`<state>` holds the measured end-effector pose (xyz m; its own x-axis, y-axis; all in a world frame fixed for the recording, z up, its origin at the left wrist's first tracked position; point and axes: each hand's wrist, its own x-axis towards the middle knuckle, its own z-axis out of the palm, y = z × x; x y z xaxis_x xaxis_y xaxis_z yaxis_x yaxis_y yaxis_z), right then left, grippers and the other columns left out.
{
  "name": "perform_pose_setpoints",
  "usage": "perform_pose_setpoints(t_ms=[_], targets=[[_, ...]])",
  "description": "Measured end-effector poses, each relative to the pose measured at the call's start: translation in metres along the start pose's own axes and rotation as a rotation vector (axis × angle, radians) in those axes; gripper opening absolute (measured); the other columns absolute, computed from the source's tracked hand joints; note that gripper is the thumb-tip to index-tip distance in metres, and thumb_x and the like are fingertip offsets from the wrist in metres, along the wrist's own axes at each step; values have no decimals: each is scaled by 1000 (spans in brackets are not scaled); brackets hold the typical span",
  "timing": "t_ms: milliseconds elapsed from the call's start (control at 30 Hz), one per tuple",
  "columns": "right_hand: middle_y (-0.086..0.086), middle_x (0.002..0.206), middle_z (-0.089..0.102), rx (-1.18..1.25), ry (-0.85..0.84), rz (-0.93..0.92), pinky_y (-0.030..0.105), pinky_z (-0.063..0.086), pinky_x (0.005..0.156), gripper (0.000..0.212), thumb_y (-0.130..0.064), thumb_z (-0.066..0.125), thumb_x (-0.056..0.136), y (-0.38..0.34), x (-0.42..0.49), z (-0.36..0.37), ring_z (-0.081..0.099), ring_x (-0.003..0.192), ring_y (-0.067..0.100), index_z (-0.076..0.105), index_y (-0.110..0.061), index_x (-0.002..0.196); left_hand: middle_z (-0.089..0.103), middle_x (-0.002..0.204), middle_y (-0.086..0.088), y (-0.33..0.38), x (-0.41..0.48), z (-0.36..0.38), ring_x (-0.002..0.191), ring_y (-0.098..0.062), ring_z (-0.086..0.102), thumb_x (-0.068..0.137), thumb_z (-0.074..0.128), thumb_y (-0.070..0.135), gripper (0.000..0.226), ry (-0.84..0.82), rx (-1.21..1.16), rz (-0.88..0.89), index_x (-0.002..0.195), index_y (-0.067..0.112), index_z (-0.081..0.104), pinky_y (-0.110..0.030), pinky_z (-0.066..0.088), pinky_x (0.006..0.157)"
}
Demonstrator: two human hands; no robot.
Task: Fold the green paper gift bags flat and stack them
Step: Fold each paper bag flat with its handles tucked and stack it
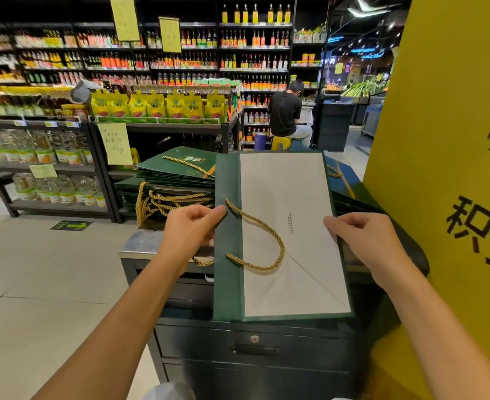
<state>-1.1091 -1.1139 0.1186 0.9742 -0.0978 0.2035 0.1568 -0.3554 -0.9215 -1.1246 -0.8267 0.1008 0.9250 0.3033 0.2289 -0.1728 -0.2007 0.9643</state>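
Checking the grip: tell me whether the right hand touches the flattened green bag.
Touching. The head view shows the right hand pinching the right edge of the green bag.

Yellow sign cut by right edge, tiny print on bag unreadable — stacked bags partly hidden behind it
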Motion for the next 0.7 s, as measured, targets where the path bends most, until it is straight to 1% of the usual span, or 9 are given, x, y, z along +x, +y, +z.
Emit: perform_pose_setpoints(t_ms=[67, 100, 200, 267, 333, 400, 500, 600, 700], targets=[[9, 90, 75, 46, 15, -19, 22, 45, 65, 17, -28, 74, 91, -8, -1, -4, 66, 87, 22, 77, -13, 85, 69, 63, 2, 5, -4, -1, 56, -8, 60, 92, 72, 29, 23, 46, 35, 73, 78, 11, 76, -23, 51, 54], [7, 87, 75, 66, 22, -37, 24, 46, 65, 16, -29, 75, 91, -13, -1, -5, 65, 80, 18, 77, -15, 84, 67, 60, 2, 9, -4, -2, 54, -7, 56, 92, 72, 30, 23, 61, 45, 95, 77, 12, 76, -26, 50, 55], [1, 68, 69, 158, 36, -91, 20, 48, 56, 14, -28, 72, 93, -33, -2, -8, 57, 58, 5, 75, -15, 87, 62, 57, -4, 27, -5, -7, 51, -16, 55, 94, 70, 29, 23, 56, -37, 125, 83, 9, 75, -47, 56, 63], [4, 66, 63, 249, 59, -126, 15, 44, 47, 16, -28, 69, 95, -47, -2, -11, 51, 49, 2, 73, -13, 90, 63, 59, -5, 43, -5, -11, 50, -18, 60, 94, 68, 31, 23, 40, -123, 159, 88, 9, 74, -41, 52, 58], [3, 69, 64, 321, 88, -164, 16, 44, 48, 19, -32, 65, 97, -60, -1, -16, 52, 53, 3, 72, -15, 91, 65, 61, -5, 59, -5, -15, 53, -17, 64, 88, 66, 38, 30, 33, -183, 210, 90, 9, 73, -28, 48, 50], [3, 72, 67, 410, 82, -195, 22, 45, 52, 24, -36, 60, 100, -72, 0, -19, 55, 58, 10, 71, -16, 92, 67, 64, -5, 71, -4, -21, 58, -17, 68, 86, 63, 42, 35, 32, -245, 256, 86, 8, 70, -21, 47, 48], [9, 73, 69, 588, 40, -224, 27, 43, 50, 33, -40, 51, 104, -85, 0, -23, 55, 58, 17, 66, -12, 94, 71, 70, -4, 86, -6, -29, 67, -18, 71, 88, 59, 45, 37, 11, -291, 348, 81, 10, 68, -21, 48, 52], [12, 74, 70, 681, -16, -248, 27, 45, 50, 36, -36, 49, 105, -92, 0, -24, 57, 59, 20, 64, -7, 91, 72, 70, -2, 97, -8, -31, 64, -13, 70, 95, 54, 41, 37, -9, -416, 359, 76, 15, 72, -17, 51, 53], [-3, 71, 73, 619, -5, -226, 20, 50, 56, 26, -29, 59, 101, -88, 2, -24, 65, 63, 10, 71, -15, 82, 71, 75, -5, 95, -8, -29, 59, -13, 59, 97, 59, 33, 34, 62, -332, 306, 72, 20, 79, -19, 46, 53]])
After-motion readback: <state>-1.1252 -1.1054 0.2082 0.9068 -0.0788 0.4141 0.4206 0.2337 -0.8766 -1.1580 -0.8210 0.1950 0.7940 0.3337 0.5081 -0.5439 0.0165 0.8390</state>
